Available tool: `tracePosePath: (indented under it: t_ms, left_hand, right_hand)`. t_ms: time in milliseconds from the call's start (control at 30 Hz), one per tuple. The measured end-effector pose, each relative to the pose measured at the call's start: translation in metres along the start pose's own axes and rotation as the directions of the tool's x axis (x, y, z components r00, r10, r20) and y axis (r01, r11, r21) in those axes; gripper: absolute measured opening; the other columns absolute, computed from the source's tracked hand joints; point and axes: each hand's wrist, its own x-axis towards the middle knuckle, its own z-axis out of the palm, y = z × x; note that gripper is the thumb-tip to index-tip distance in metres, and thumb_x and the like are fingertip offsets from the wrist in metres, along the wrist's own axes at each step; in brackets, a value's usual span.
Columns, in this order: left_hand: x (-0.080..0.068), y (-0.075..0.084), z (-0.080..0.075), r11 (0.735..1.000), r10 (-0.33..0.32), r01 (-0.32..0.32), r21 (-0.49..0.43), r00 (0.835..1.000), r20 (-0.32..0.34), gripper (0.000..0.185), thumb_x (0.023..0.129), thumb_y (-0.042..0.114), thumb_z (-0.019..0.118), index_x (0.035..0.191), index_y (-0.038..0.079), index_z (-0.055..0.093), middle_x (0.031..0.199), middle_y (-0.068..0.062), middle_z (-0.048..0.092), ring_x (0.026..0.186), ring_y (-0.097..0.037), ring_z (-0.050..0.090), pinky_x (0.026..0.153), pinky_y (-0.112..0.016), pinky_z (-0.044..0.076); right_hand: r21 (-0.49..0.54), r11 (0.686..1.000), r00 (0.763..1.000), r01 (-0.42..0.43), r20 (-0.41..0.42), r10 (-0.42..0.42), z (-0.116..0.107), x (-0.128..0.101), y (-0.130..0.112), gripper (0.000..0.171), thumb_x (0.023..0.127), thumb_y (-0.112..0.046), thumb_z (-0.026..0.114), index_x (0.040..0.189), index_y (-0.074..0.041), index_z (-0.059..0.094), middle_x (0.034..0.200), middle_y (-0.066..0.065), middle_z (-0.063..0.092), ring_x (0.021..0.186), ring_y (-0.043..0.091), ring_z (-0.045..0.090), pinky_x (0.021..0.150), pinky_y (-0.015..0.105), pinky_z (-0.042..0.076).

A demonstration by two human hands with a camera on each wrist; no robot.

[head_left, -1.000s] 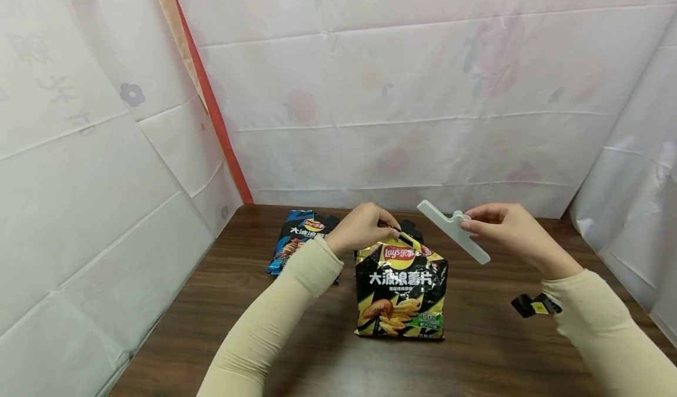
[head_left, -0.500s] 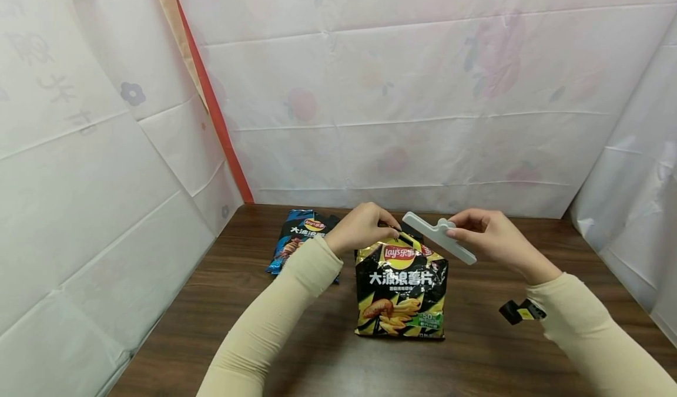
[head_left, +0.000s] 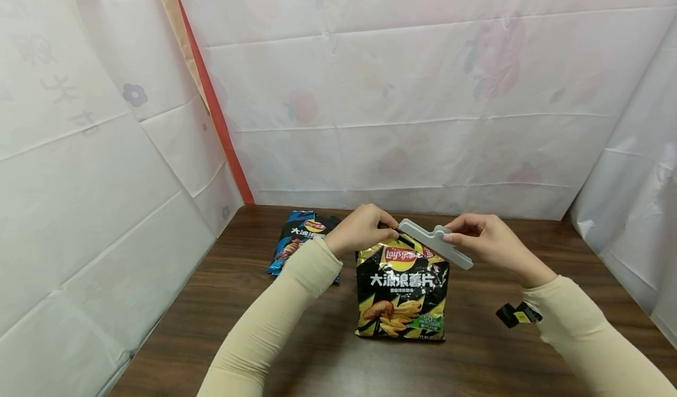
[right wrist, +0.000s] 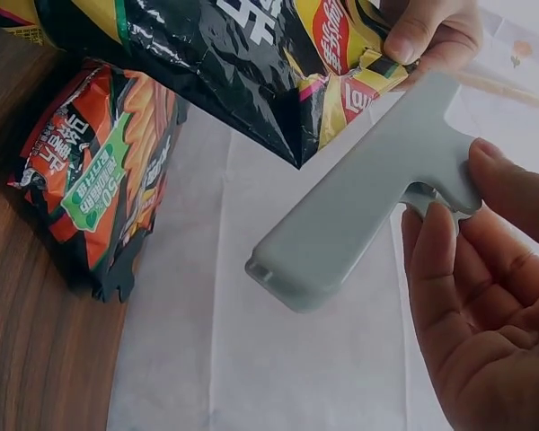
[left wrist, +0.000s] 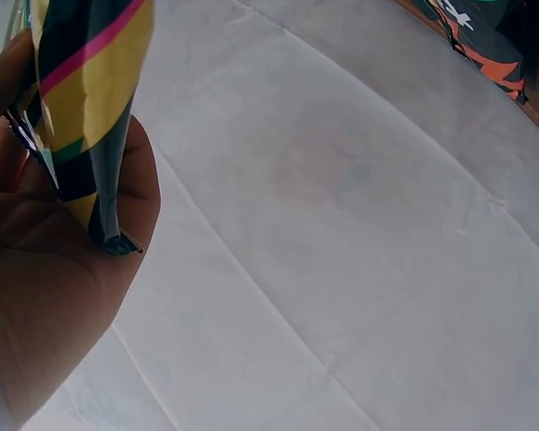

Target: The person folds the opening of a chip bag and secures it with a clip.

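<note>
A black and yellow crisp bag (head_left: 401, 288) stands upright on the dark wooden table (head_left: 296, 350). My left hand (head_left: 361, 228) pinches its folded top at the left corner; the bag's top edge (left wrist: 88, 108) shows between thumb and fingers in the left wrist view. My right hand (head_left: 482, 239) holds a long grey sealing clip (head_left: 435, 243) by its tab, slanted just above the bag's top right. In the right wrist view the clip (right wrist: 370, 193) lies close beside the bag's top (right wrist: 278, 63), my right hand's fingers (right wrist: 449, 269) round its handle.
A second crisp bag, blue and black (head_left: 297, 241), lies flat at the back left of the table; the right wrist view shows it (right wrist: 103, 180) too. White flowered sheets (head_left: 402, 91) wall in the table on three sides. A black wrist strap (head_left: 517, 315) sits on my right sleeve.
My right hand has carried the grey clip leftward and down, from beside the bag to right over its pinched top. The left hand and the bag have stayed put.
</note>
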Motion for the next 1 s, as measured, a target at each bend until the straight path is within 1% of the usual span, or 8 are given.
tracePosePath:
  t_ms: [100,267,467,667,800,1000]
  left_hand:
    - [0.0002,-0.0006,0.0005,1.0,-0.003,0.003,-0.008,1.0,0.0,0.021,0.097,0.017,0.062,0.112,0.008,0.075,0.099,-0.005,0.076,0.043,-0.007,0.034,0.051,-0.023,0.035]
    - [-0.0005,-0.0015,0.0011,0.999,-0.016,0.016,-0.03,1.0,0.001,0.023,0.098,0.017,0.062,0.115,0.008,0.074,0.101,-0.005,0.076,0.042,-0.008,0.032,0.049,-0.023,0.034]
    - [-0.0015,-0.0006,0.0005,0.999,-0.024,0.023,-0.038,1.0,-0.009,0.025,0.098,0.019,0.061,0.118,0.009,0.073,0.104,-0.006,0.076,0.04,-0.008,0.027,0.048,-0.023,0.032]
    - [-0.0019,0.0011,-0.0001,0.999,-0.026,0.026,-0.026,1.0,-0.008,0.026,0.099,0.019,0.06,0.121,0.01,0.071,0.102,-0.005,0.076,0.039,-0.009,0.025,0.047,-0.022,0.031]
    - [-0.0021,0.0005,0.0,1.0,-0.011,0.011,-0.022,1.0,-0.007,0.027,0.1,0.019,0.057,0.122,0.01,0.07,0.103,-0.005,0.076,0.038,-0.009,0.023,0.046,-0.022,0.03]
    - [-0.0017,-0.001,0.0006,1.0,0.029,-0.029,0.0,0.999,-0.019,0.028,0.102,0.02,0.053,0.123,0.009,0.069,0.112,-0.008,0.074,0.039,-0.009,0.025,0.049,-0.022,0.031]
  right_hand:
    - [0.009,1.0,1.0,-0.003,0.005,0.003,0.0008,0.0004,-0.0004,0.02,0.093,-0.028,0.068,0.102,-0.011,0.073,0.094,0.01,0.072,0.075,0.016,0.067,0.065,0.031,0.054]
    - [0.009,1.0,1.0,-0.016,0.011,0.015,0.0014,0.0007,0.0003,0.019,0.093,-0.029,0.069,0.099,-0.012,0.074,0.092,0.009,0.072,0.074,0.017,0.066,0.064,0.032,0.054]
    - [0.012,1.0,0.999,-0.023,0.025,0.022,0.0025,0.0016,0.0035,0.019,0.092,-0.028,0.069,0.1,-0.011,0.074,0.091,0.009,0.073,0.073,0.019,0.067,0.063,0.032,0.054]
    - [0.013,1.0,0.999,-0.029,0.035,0.028,0.0028,0.0027,0.0055,0.019,0.092,-0.028,0.07,0.099,-0.011,0.074,0.091,0.007,0.073,0.074,0.016,0.067,0.066,0.034,0.055]
    - [0.016,1.0,0.999,-0.022,0.042,0.021,0.0028,0.0034,0.0065,0.02,0.092,-0.027,0.07,0.099,-0.009,0.074,0.09,0.006,0.073,0.075,0.015,0.067,0.068,0.034,0.056]
    - [0.031,0.999,0.999,-0.025,0.045,0.024,0.0037,0.0054,0.0086,0.019,0.091,-0.027,0.071,0.099,-0.01,0.074,0.091,0.007,0.073,0.075,0.014,0.068,0.069,0.031,0.056]
